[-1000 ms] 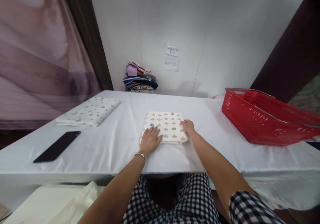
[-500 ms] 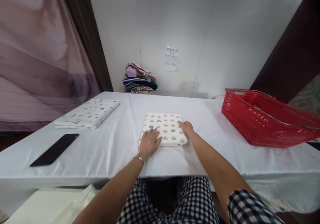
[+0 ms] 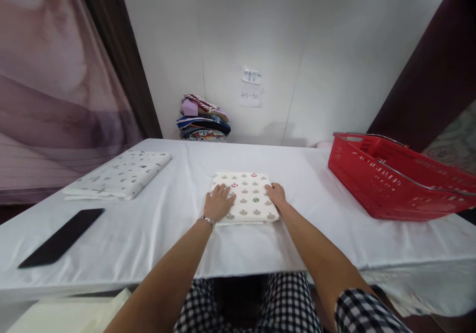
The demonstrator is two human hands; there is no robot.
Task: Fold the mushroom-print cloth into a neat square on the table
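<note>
A folded white cloth [image 3: 249, 199] printed with grey mushrooms and a few red and green ones lies in front of me on the white-covered table. My left hand [image 3: 218, 202] rests flat on its left side, fingers spread over the top. At its right edge, my right hand [image 3: 275, 194] has its fingers bent and close together over the border; what its thumb does underneath is hidden. The cloth's layers show along the front edge.
Another folded white cloth [image 3: 122, 173] with a small dark print lies at the left, behind a black phone-like slab [image 3: 61, 237]. A red plastic basket [image 3: 394, 189] stands at the right. Folded fabrics [image 3: 204, 119] are stacked by the wall, beyond the table's [image 3: 178, 169] back edge.
My left hand has slid a little outward to the left edge. My right hand has drawn back to the cloth's right edge with its fingers bent more. The view has shifted slightly.
</note>
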